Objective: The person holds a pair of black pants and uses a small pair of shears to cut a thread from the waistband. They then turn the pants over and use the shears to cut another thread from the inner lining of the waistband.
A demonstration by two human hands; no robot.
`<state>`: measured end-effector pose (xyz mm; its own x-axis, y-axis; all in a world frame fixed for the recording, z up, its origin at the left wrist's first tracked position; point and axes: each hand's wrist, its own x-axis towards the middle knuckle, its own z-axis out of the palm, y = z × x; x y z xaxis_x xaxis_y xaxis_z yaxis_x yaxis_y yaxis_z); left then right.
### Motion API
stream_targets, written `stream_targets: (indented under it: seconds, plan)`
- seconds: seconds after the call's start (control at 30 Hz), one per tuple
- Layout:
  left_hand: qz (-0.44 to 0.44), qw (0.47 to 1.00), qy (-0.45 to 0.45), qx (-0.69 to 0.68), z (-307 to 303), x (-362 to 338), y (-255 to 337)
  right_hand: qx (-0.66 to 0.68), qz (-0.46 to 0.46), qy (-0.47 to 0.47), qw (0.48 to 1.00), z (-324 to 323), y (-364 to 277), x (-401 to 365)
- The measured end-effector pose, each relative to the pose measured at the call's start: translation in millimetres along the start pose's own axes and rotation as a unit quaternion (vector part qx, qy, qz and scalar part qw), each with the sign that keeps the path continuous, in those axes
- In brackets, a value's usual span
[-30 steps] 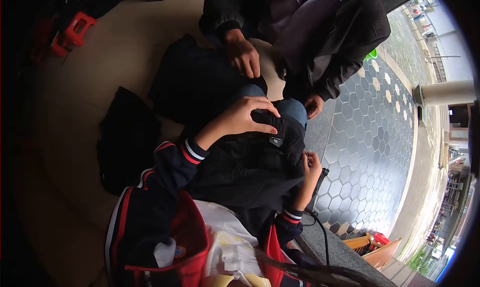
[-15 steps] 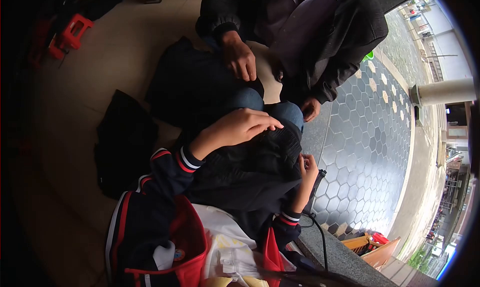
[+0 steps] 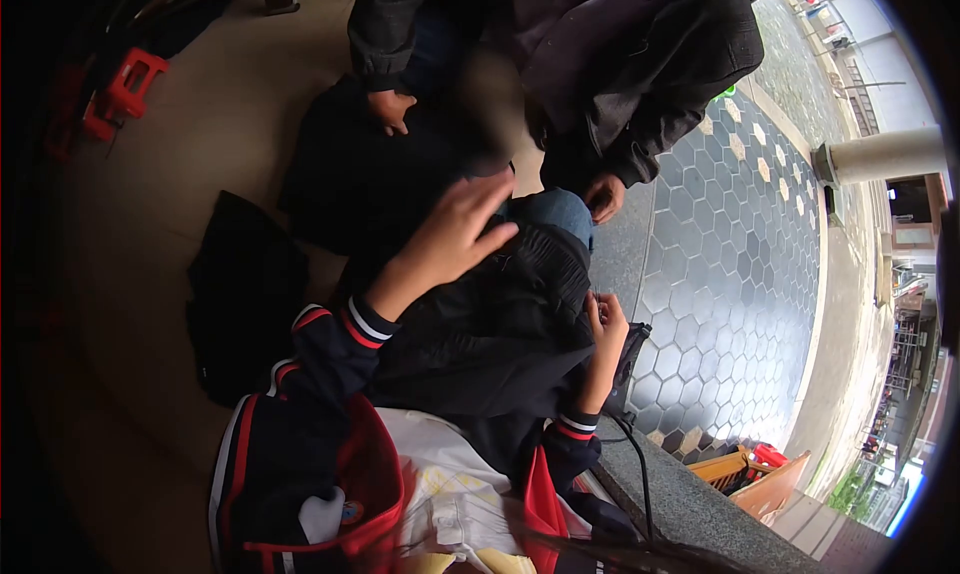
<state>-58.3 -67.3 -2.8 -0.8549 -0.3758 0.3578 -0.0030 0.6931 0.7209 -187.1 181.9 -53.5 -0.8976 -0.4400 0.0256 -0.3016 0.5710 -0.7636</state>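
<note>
Garment (image 3: pixel 480 329) lies black, creased, gathered along one edge (image 3: pixel 556 262), right grip (image 3: pixel 604 319) pinching it, left grip (image 3: pixel 452 230) released.

On the left, a smooth beige floor (image 3: pixel 135 234) is covered by deep shadow, and a red plastic stool (image 3: pixel 118 102) is set on it. On the right, the ground is paved with grey hexagonal tiles (image 3: pixel 715 294), broken by scattered cream ones and edged by a speckled stone ledge (image 3: pixel 690 514). A pale column (image 3: pixel 890 159) is seen beyond, slatted wooden furniture (image 3: pixel 725 469) is placed below, and the paving is lit by bright daylight.
</note>
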Motion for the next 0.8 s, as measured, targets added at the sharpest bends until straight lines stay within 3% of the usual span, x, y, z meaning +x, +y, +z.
stream_targets:
  seconds: [0.07,0.1,0.2,0.27,0.3,0.53,0.67,0.73,0.8]
  plan:
    - [0.056,0.972,-0.084,0.214,21.5,-9.0,-1.7,0.015,-0.013,0.010,1.000,2.0,4.0,1.2]
    - [0.056,0.972,-0.085,0.213,20.0,-7.6,-2.6,0.015,-0.012,0.011,1.000,2.3,4.5,1.8]
    - [0.053,0.986,-0.080,0.137,6.9,-0.2,-7.6,0.025,0.011,0.013,1.000,4.3,8.8,2.3]
    - [0.035,0.989,-0.130,0.062,-4.8,3.3,-7.3,0.026,0.019,0.036,0.999,3.7,12.3,2.4]
    - [-0.016,0.987,-0.157,0.037,-9.2,4.2,-7.5,0.023,0.023,0.040,0.999,0.6,13.1,0.8]
    - [-0.060,0.985,-0.146,-0.065,-17.8,3.0,-2.6,-0.025,0.071,0.157,0.985,-17.4,-12.8,0.8]
    - [-0.040,0.991,-0.069,-0.106,-13.5,-2.3,-5.6,-0.069,0.003,0.201,0.977,-22.6,-21.0,2.6]
    - [-0.051,0.988,-0.097,-0.109,-14.5,0.5,-5.9,-0.126,-0.083,0.244,0.958,-28.9,-32.7,5.8]
    - [-0.063,0.984,-0.124,-0.112,-15.1,1.6,-6.0,-0.102,-0.053,0.219,0.969,-32.8,-57.7,5.0]
